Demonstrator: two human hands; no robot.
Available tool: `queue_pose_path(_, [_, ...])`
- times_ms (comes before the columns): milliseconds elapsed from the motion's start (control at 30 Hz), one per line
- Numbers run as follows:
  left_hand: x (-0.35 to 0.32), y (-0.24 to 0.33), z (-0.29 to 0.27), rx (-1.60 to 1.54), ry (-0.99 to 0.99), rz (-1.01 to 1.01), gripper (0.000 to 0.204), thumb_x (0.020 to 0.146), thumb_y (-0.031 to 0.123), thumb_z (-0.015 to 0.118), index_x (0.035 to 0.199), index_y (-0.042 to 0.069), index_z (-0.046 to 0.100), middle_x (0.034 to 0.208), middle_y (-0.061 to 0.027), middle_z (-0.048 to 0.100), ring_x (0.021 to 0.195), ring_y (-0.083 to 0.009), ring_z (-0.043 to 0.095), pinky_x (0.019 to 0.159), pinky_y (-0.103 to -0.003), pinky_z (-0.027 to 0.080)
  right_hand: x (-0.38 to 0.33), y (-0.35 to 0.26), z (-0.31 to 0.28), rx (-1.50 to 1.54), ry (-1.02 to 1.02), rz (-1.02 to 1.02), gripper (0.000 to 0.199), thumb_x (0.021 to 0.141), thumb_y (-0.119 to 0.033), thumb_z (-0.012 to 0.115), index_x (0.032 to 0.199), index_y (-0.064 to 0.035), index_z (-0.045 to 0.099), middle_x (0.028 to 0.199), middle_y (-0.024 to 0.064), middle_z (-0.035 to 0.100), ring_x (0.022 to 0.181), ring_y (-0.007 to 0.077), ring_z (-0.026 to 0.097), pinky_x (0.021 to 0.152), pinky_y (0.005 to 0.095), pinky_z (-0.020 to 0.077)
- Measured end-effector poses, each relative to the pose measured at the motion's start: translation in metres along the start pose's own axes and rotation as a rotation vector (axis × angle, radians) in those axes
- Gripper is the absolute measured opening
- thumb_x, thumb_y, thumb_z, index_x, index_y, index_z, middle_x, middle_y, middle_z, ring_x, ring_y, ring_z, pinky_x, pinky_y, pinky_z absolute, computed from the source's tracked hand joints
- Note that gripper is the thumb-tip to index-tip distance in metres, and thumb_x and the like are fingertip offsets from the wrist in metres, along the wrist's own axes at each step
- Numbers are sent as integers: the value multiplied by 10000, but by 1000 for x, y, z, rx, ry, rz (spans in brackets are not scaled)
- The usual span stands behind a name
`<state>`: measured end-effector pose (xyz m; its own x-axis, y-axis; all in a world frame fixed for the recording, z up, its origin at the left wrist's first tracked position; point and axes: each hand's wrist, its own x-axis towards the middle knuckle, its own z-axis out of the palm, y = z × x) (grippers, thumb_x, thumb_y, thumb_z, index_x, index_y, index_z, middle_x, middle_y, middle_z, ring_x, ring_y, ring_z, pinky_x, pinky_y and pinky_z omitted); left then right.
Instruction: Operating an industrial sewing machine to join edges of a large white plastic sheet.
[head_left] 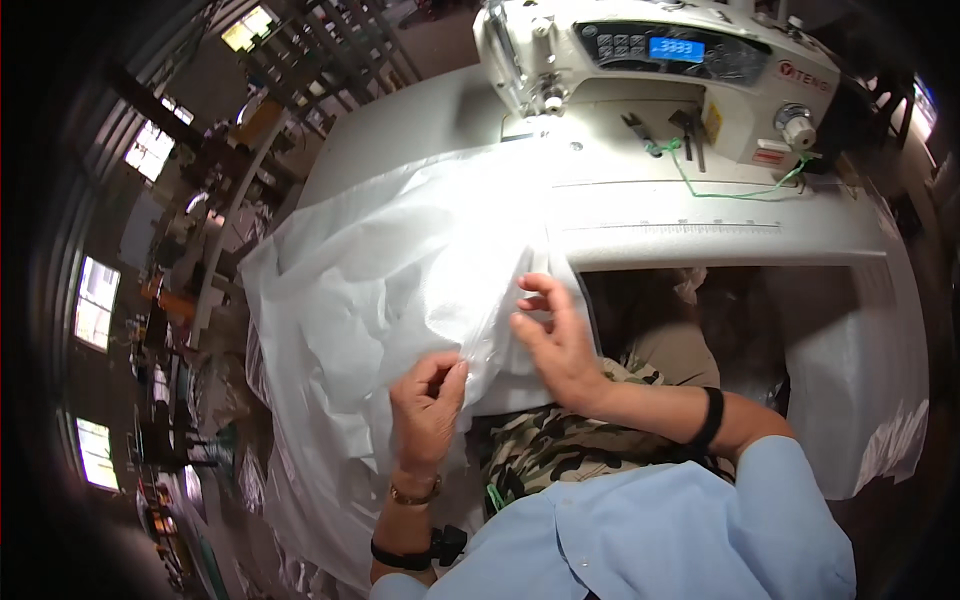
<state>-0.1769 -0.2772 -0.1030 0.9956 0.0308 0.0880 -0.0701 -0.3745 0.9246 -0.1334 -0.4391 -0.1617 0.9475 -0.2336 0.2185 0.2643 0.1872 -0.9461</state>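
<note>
The left hand (pixel 428 405) pinches a fold of the white fabric (pixel 390 270), which drapes off the desk (pixel 700 225) before the sewing machine (pixel 650 70). The right hand (pixel 555 340) lies half-open on its edge.

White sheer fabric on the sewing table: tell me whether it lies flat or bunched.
Bunched. The white sheer fabric shows folds and creases, drapes off the table's left edge, and is pinched by the left hand.

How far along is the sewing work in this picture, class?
Done: white fabric is spread over the table. In hand: left hand pinches its edge; right hand rests on it. Left: the fabric is not yet under the sewing machine needle.
</note>
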Motion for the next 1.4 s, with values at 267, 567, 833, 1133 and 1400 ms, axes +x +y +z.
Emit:
queue_pose_path(267, [6, 11, 2, 12, -98, 61, 92, 933, 48, 669, 972, -35, 674, 752, 37, 606, 668, -15, 500, 595, -210, 437, -4, 38, 13, -463, -939, -447, 179, 776, -139, 662, 940, -68, 665, 958, 186, 661, 950, 390, 630, 805, 481, 499])
queue_pose_path(567, [-4, -3, 24, 28, -210, 88, 44, 948, 19, 622, 936, -17, 645, 698, 55, 549, 622, -9, 462, 557, -196, 379, -18, 39, -97, -621, -48, -359, 258, 820, -173, 728, 978, -23, 589, 993, 134, 599, 919, 328, 558, 814, 422, 439])
queue_pose_path(833, [0, 10, 25, 215, -247, 344, 80, 920, 40, 644, 959, -30, 641, 761, -128, 640, 627, -176, 574, 607, -288, 471, -35, -17, -92, -246, -682, 14, 193, 952, -145, 643, 866, 15, 578, 761, 124, 570, 671, 217, 552, 649, 344, 465])
queue_pose_path(1133, [0, -6, 29, -49, -425, 52, 112, 971, 46, 589, 1019, -46, 631, 841, -25, 641, 773, -50, 554, 683, -233, 481, -40, -43, -56, -368, -860, -113, 161, 885, -81, 662, 907, -19, 515, 763, 184, 591, 680, 378, 605, 614, 430, 487])
queue_pose_path(1400, [-4, -21, 33, -203, -335, -8, 114, 989, 90, 590, 1008, -21, 604, 793, -8, 564, 719, -47, 473, 619, -235, 433, -44, -36, -43, -529, -872, -486, 233, 751, -86, 718, 843, -43, 509, 742, 129, 552, 688, 332, 601, 623, 432, 476])
